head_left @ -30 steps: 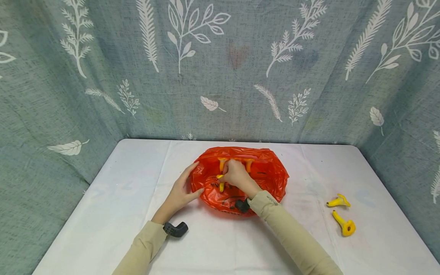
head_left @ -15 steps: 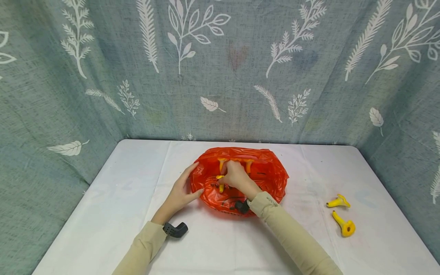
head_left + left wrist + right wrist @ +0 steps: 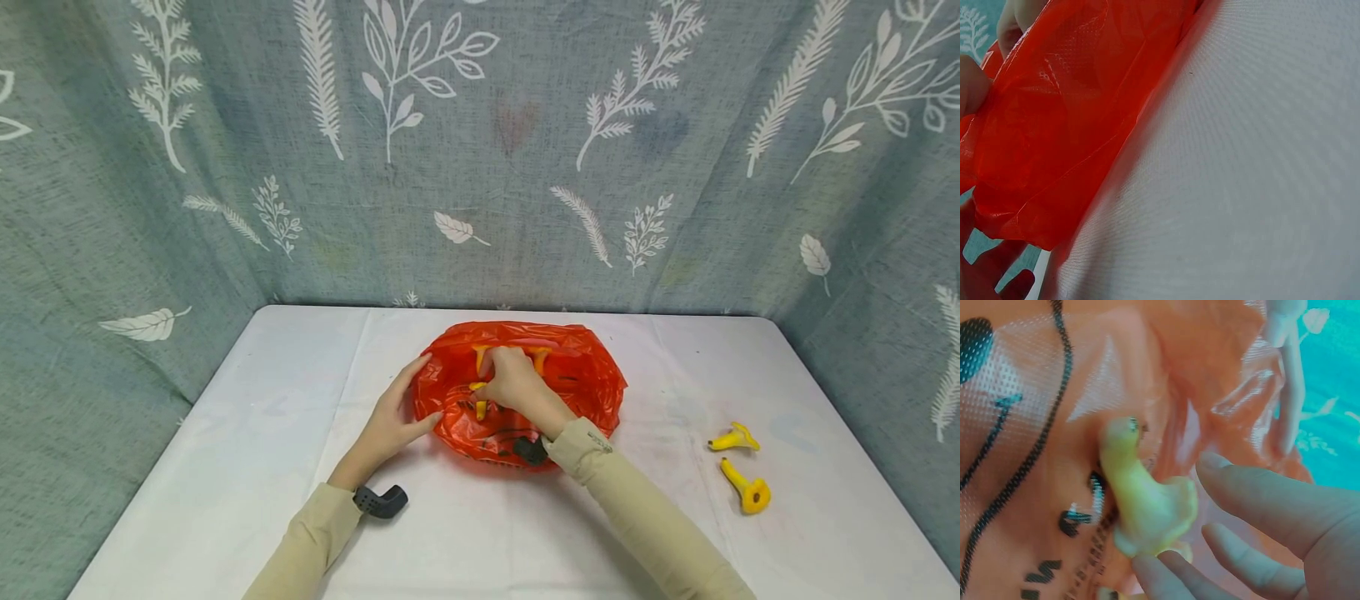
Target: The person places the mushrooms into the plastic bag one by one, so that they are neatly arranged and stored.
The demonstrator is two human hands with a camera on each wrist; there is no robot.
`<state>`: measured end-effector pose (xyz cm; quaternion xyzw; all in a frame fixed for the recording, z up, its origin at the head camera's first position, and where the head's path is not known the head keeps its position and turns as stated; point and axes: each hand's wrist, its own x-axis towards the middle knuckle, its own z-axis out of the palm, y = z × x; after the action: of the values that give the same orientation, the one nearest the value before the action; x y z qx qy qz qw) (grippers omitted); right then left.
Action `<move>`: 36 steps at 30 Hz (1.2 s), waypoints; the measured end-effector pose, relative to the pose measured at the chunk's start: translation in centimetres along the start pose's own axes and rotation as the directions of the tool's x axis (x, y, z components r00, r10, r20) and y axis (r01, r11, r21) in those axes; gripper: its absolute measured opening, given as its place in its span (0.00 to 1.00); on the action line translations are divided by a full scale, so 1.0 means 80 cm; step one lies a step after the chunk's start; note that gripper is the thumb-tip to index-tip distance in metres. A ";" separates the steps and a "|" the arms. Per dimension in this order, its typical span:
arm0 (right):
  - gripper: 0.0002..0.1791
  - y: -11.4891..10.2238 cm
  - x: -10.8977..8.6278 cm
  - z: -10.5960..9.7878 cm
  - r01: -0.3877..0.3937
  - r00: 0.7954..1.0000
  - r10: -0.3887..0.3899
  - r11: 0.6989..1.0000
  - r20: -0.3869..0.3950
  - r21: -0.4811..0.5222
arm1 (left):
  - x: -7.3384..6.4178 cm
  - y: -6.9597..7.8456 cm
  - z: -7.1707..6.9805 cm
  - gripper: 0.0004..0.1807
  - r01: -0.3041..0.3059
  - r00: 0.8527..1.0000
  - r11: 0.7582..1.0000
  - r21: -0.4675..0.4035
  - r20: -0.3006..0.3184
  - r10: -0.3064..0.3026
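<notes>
A red plastic bag (image 3: 450, 425) with black print lies with its mouth spread wide in the head view. Inside it are yellow chanterelle mushrooms (image 3: 481, 410), one low at the front and others along the back wall. My left hand (image 3: 390, 421) spans the bag's left side, thumb at the rim, fingers spread along the outside. My right hand (image 3: 517, 383) reaches into the bag. In the right wrist view its thumb and fingers stand apart beside a chanterelle (image 3: 1144, 506), one fingertip right at the cap's edge. Part of a second mushroom shows lower down.
Two more chanterelles (image 3: 734, 437) lie on the white tabletop (image 3: 247, 392) to the right of the bag. A patterned grey-green curtain (image 3: 337, 217) surrounds the table at the back and sides. Each wrist bears a black camera (image 3: 381, 502).
The hands, bag and mushrooms keep nearly the same places. The whole head view has shifted very slightly.
</notes>
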<state>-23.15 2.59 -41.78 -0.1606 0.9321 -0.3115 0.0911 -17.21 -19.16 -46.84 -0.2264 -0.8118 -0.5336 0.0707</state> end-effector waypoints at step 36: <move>0.12 0.018 -0.097 -0.132 0.119 0.988 -0.109 0.988 -0.107 0.100 | -0.001 -0.004 0.001 0.45 -0.015 1.000 1.000 0.017 -0.020 0.015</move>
<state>-19.13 12.26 -33.74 -0.1925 0.9070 -0.3731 0.0340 -17.31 -19.21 -47.18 -0.2266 -0.8137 -0.5285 0.0846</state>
